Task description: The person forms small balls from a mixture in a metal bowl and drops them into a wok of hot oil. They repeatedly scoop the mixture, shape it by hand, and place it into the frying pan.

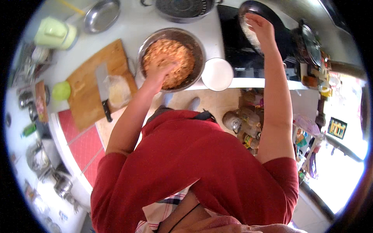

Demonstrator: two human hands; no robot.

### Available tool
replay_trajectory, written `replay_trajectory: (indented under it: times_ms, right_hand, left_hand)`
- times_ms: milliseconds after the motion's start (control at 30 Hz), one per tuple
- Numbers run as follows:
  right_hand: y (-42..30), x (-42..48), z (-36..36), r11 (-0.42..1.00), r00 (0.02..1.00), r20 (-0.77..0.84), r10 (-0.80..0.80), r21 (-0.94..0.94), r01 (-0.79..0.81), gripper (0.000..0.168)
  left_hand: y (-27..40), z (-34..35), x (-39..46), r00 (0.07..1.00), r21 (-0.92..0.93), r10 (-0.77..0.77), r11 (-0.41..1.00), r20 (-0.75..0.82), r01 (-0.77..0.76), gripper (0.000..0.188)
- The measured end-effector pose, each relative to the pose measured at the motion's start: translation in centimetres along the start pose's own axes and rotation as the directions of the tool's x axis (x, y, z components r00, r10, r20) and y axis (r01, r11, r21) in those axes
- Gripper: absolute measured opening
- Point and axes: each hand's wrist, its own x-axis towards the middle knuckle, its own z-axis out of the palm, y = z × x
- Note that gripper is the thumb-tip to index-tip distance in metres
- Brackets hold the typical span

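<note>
My left hand (158,70) reaches into a deep metal bowl (201,55), against an orange-brown crumbly mixture (172,49). Its fingers are blurred, so whether they grip any of it is unclear. Over a dark wok (272,19) on the stove, my right hand (259,24) hangs with bent fingers; I cannot see whether something is in them. Pale, foamy-looking contents (249,35) show inside the wok, partly behind the hand. Right of the metal bowl sits a round white bowl or dish (218,74), close to the counter's front edge.
A wooden cutting board (84,81) on the left bears a cleaver (102,78) and a clear plastic bag of pale food (119,91). Behind are a steel bowl (102,16) and a dark round pan (185,8). A lidded pot (310,43) stands right of the wok.
</note>
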Motion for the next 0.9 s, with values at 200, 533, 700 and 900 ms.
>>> replay_trajectory:
  times_ms: [200, 533, 700, 900]
  right_hand:
    - [-7.0, -10.4, 7.8, 0.980, 0.949, 0.311, -0.047, 0.198, -0.016, 0.023]
    - [-10.8, -15.5, 15.7, 0.852, 0.860, 0.258, -0.441, -0.180, 0.491, 0.026]
    - [-10.3, -16.4, 17.3, 0.811, 0.869, 0.250, -0.427, -0.319, 0.490, 0.014]
    - [-10.0, -16.6, 16.2, 0.977, 0.866, 0.467, -0.180, -0.016, 0.211, 0.017]
  left_hand:
    - [1.0, 0.9, 0.4, 0.843, 0.547, 0.523, 0.672, 0.125, -0.498, 0.026]
    - [2.2, 0.7, 0.5, 0.764, 0.701, 0.482, 0.357, 0.428, -0.618, 0.013]
    - [-0.1, -0.2, 1.6, 0.785, 0.784, 0.321, 0.166, 0.530, -0.598, 0.016]
    - [-1.2, -1.3, 3.5, 0.714, 0.713, 0.256, 0.113, 0.652, -0.692, 0.032]
